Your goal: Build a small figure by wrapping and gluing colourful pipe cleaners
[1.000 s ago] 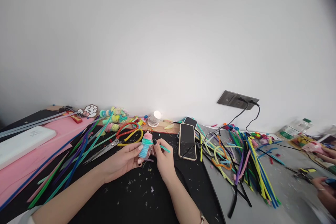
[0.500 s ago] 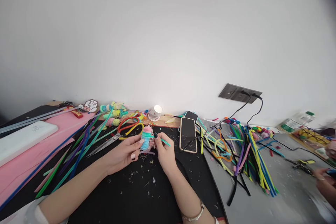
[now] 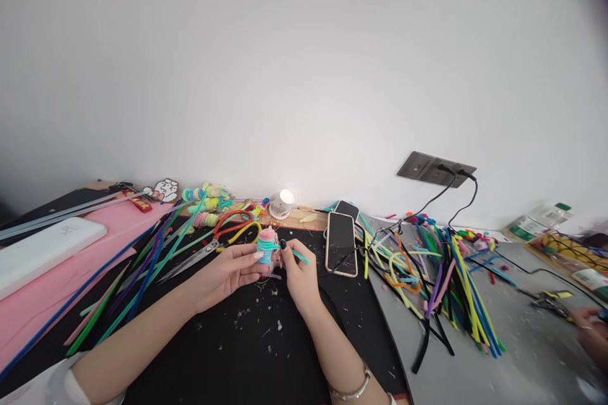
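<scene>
My left hand (image 3: 235,272) is closed around a small coiled pipe-cleaner figure (image 3: 266,249), pink on top with turquoise and blue coils below. At the figure's right side, my right hand (image 3: 300,272) pinches a turquoise pipe cleaner (image 3: 301,257), whose free end sticks out past the fingers. The other end runs to the figure's coils. Part of the figure's right side is hidden by the fingers. Scissors (image 3: 223,231) with red handles lie behind my left hand.
A paper cup (image 3: 283,204) stands by the wall. Right of my hands lies a phone (image 3: 341,244). Bundles of pipe cleaners (image 3: 468,297) cover the grey table (image 3: 456,380). At the far right, another person's hand (image 3: 591,329) is near pliers (image 3: 551,302). A white box (image 3: 52,250) sits left.
The fingers of my left hand have shifted round the figure, the lower ones now closer beneath it. My right hand keeps its pinch, nearly still. The other person's hand has moved slightly.
</scene>
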A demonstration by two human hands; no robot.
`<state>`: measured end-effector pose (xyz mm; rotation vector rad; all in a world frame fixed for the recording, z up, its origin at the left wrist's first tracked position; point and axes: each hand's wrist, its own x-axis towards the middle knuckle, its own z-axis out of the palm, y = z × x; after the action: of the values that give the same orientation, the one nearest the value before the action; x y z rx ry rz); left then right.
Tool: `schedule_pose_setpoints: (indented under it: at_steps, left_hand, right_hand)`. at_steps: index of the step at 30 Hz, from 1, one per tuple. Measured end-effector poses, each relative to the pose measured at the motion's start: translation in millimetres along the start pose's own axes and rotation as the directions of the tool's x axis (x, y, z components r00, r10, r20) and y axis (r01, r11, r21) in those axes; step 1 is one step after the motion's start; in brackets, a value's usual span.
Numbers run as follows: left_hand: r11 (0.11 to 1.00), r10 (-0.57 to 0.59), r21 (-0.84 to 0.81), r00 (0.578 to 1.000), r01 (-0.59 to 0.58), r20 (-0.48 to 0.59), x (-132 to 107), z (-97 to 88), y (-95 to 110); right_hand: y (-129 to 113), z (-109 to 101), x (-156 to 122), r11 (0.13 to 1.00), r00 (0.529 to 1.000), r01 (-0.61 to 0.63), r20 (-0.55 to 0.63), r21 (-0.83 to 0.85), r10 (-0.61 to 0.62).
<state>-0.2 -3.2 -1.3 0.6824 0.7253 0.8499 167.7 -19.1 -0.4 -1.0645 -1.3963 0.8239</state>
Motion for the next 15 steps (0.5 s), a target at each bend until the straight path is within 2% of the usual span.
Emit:
schedule_pose_setpoints:
  at_steps: [15]
  left_hand:
    - [0.986, 0.078, 0.149, 0.997, -0.073, -0.029, 4.7, -1.1, -2.8]
  right_hand:
    - [7.0, -0.8, -0.8, 0.993, 1.0, 0.003, 0.005, -0.122, -0.003]
